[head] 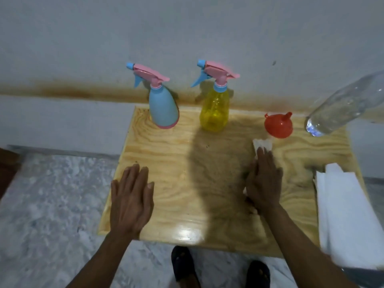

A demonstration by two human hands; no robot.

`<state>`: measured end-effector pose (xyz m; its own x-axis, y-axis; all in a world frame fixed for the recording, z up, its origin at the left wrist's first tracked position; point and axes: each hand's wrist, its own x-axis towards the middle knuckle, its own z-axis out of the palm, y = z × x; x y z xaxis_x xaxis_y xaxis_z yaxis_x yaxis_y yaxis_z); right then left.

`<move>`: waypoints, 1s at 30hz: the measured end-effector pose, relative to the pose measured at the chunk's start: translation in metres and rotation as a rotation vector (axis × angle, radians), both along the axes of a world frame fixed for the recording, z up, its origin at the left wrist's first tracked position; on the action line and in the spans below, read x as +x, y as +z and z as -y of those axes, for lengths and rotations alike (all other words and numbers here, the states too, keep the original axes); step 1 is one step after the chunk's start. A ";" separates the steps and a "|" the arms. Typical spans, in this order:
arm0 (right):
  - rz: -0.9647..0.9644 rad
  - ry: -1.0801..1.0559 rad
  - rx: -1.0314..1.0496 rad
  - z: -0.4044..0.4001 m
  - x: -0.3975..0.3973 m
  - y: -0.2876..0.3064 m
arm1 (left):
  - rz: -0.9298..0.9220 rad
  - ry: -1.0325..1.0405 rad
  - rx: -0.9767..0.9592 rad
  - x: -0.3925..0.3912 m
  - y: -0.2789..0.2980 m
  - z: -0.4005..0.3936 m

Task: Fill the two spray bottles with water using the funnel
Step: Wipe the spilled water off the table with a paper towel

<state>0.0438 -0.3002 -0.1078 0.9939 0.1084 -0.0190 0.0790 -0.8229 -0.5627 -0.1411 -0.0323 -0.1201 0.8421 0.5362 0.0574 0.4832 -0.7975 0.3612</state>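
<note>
Plywood table (166,154) (glossy) against stained wall (83,48)

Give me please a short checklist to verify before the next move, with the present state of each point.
1. Spray heads off the blue spray bottle and the yellow spray bottle: not ok, both heads are on.
2. Both bottles upright on the wooden table: ok.
3. Red funnel free to take: ok, it lies on the table with its spout up, touched by nothing.
4. Clear water bottle within reach: ok; whether it has a cap, cannot tell.
5. Hands free: left hand flat and free, ok; right hand presses a white tissue, not ok.
6. Table dry: cannot tell.
</note>
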 end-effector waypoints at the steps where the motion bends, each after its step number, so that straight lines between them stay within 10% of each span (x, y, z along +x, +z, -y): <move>1: -0.010 0.028 -0.151 -0.004 0.001 -0.006 | -0.014 -0.013 0.021 -0.002 -0.004 -0.006; 8: -0.151 0.055 -0.422 -0.038 0.000 -0.012 | -0.037 -0.017 0.068 -0.006 -0.013 -0.014; 30: -0.117 0.614 -0.221 -0.201 -0.062 -0.001 | 0.062 -0.066 0.088 -0.008 -0.024 -0.020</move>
